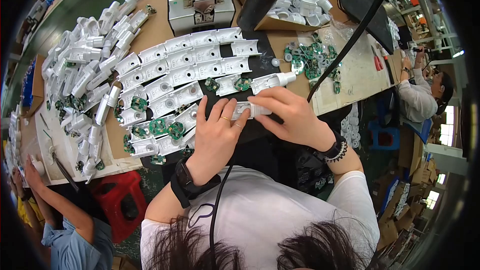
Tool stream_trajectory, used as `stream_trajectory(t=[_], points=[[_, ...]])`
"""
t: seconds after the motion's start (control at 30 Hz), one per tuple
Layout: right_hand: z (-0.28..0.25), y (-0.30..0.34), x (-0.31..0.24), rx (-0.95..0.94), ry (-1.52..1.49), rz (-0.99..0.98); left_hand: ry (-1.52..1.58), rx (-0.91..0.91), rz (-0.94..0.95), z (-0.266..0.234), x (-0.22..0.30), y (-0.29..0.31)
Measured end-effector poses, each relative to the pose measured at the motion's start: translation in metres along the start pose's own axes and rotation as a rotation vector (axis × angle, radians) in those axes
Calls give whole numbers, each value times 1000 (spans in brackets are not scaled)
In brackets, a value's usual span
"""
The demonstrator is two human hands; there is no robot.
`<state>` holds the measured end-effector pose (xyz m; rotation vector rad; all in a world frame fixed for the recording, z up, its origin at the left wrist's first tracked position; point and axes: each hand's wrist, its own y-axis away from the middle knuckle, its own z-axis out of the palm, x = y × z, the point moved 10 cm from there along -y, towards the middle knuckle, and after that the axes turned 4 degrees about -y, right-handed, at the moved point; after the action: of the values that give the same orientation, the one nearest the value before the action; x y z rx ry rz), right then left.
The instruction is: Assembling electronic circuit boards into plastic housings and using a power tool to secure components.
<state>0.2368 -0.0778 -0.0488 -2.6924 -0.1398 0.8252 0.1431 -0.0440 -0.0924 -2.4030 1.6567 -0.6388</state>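
Between my hands, at the table's near edge, is a white plastic housing (243, 108) with a rounded end. My left hand (218, 126) presses its fingers on the near side of it. The fingers of my right hand (287, 116) close on its right end. Just beyond lies another white housing with a cap-like end (274, 82). Rows of open white half-shells (185, 65) spread out ahead and to the left. Small green circuit boards (158, 126) sit in or on several of the nearer shells.
A black-and-white machine (201, 2) stands at the far middle, beside a carton of white parts (302, 2). Loose circuit boards (312, 57) lie right, near red-handled pliers (376, 60). Assembled white housings (82, 65) heap up left. A dark cable (355, 37) hangs across. Co-workers sit either side.
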Motion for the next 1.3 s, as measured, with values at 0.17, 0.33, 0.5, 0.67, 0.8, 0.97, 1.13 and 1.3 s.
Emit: stream_trajectory(t=[0.17, 0.33, 0.5, 0.67, 0.8, 0.97, 1.13, 1.3], points=[[1, -31, 13, 28, 83, 55, 11, -10, -6, -1, 0, -2], [27, -34, 24, -92, 137, 47, -10, -6, 12, -4, 2, -2], [16, -30, 24, -1, 110, 72, -27, -2, 26, -10, 3, -1], [8, -23, 18, 28, 174, 107, 37, -49, 4, -2, -3, -1], [8, -16, 9, -39, 238, 36, 66, -94, -5, 0, -3, -3], [-15, -13, -20, 17, 100, -80, 103, -88, -27, -3, -1, -7], [-123, 4, -45, 465, -26, -294, 128, -92, -41, -7, -6, -4], [-155, -51, 79, 558, 16, 74, 161, -125, -63, -5, -7, -5]])
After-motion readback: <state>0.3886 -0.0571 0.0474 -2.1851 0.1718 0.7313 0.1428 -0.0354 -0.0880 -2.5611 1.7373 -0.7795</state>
